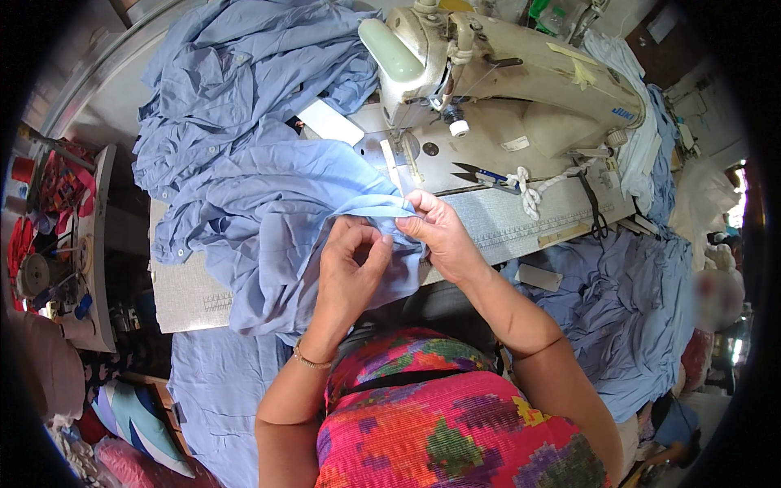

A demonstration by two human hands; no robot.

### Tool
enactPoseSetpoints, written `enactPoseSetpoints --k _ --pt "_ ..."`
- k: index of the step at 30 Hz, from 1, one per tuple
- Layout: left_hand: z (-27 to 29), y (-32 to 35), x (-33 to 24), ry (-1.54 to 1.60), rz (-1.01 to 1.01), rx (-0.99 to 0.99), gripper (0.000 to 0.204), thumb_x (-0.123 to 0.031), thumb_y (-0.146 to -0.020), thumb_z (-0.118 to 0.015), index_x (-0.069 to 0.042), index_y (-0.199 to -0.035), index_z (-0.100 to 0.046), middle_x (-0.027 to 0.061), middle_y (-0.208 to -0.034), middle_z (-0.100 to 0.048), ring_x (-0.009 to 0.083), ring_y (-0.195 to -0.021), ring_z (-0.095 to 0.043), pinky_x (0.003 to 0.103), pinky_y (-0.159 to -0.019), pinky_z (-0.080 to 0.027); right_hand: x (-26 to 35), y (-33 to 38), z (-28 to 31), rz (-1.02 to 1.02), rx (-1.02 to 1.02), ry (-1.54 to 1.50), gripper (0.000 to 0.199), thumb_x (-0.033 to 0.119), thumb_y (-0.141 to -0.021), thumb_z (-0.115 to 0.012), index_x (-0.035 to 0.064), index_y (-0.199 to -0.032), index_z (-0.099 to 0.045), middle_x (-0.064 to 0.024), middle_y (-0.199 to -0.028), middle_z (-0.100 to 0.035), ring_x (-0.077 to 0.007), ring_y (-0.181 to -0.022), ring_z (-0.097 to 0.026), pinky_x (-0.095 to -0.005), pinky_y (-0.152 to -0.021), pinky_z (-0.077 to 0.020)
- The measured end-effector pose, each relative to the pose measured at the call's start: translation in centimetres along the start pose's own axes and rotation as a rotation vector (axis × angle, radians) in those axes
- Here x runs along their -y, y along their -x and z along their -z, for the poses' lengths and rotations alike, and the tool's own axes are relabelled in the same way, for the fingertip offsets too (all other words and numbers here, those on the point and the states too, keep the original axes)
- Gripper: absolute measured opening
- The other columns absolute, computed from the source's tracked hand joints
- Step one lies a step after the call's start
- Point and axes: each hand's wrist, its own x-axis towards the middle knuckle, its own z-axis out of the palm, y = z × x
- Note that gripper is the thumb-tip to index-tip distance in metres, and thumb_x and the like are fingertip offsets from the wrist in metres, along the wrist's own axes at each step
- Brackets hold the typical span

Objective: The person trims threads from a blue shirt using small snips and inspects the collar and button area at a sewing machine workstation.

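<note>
A light blue shirt (268, 195) lies bunched across the left of the sewing table, part of it hanging over the front edge. My right hand (443, 236) pinches a folded edge of it between thumb and fingers, just in front of the needle area. My left hand (354, 252) is closed on the same cloth a little to the left, fingers curled and thumb bent toward them. Behind my hands stands a cream sewing machine (521, 73), its presser foot (407, 150) apart from the folded edge. Thread snips (486, 177) lie on the bed to the right.
More blue shirts (252, 57) are heaped at the back left. Further blue cloth (602, 301) piles up at the right, below the table edge. A white card (331, 122) rests beside the machine head. A knotted white cord (533, 195) lies near the snips. Shelves (102, 244) with spools stand at far left.
</note>
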Motion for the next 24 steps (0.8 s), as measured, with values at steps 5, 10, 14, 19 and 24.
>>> enactPoseSetpoints --k 5,10,14,19,24 --pt "-0.4 0.0 0.2 0.025 -0.001 -0.064 0.009 -0.003 -0.075 -0.062 0.003 -0.073 -0.056 0.0060 -0.080 -0.050 0.0129 -0.070 -0.049 0.024 -0.062 -0.041 0.2 0.2 -0.2 0.013 -0.005 0.079 0.016 0.005 -0.083 -0.061 0.0052 -0.097 -0.055 0.0022 -0.087 -0.058 -0.0023 -0.077 -0.051 -0.0180 -0.069 -0.0414" --pt "-0.3 0.0 -0.1 -0.045 -0.079 -0.058 0.008 -0.001 -0.072 -0.062 0.003 -0.073 -0.056 0.0064 -0.082 -0.051 0.0138 -0.073 -0.050 0.024 -0.064 -0.041 1.4 0.0 -1.0 0.101 0.024 0.405 0.025 -0.001 -0.079 -0.060 0.0034 -0.102 -0.051 0.0022 -0.086 -0.056 -0.0022 -0.078 -0.049 -0.0175 -0.069 -0.0404" --pt "-0.1 0.0 0.2 -0.056 -0.081 -0.032 0.007 -0.001 -0.072 -0.061 0.003 -0.072 -0.055 0.0067 -0.081 -0.051 0.0142 -0.073 -0.050 0.024 -0.064 -0.041 1.7 -0.2 -0.8 0.043 0.060 0.487 0.030 -0.005 -0.076 -0.058 0.0026 -0.104 -0.049 0.0028 -0.082 -0.054 -0.0024 -0.076 -0.049 -0.0178 -0.068 -0.0400" --pt "0.3 0.0 0.1 -0.028 -0.032 -0.005 0.007 -0.001 -0.073 -0.060 0.003 -0.072 -0.055 0.0063 -0.080 -0.050 0.0138 -0.073 -0.049 0.024 -0.063 -0.040 1.8 0.0 -0.2 -0.029 0.077 0.444 0.035 -0.005 -0.076 -0.057 0.0035 -0.108 -0.047 0.0042 -0.080 -0.053 -0.0014 -0.071 -0.047 -0.0172 -0.063 -0.0380" --pt "0.4 0.0 0.5 -0.024 -0.075 -0.002 0.007 -0.002 -0.074 -0.060 0.002 -0.072 -0.055 0.0051 -0.080 -0.049 0.0120 -0.069 -0.048 0.023 -0.062 -0.039 1.7 -0.1 -1.0 -0.001 0.053 0.478 0.031 -0.003 -0.078 -0.054 0.0030 -0.107 -0.047 0.0046 -0.074 -0.052 -0.0003 -0.067 -0.045 -0.0168 -0.058 -0.0365"
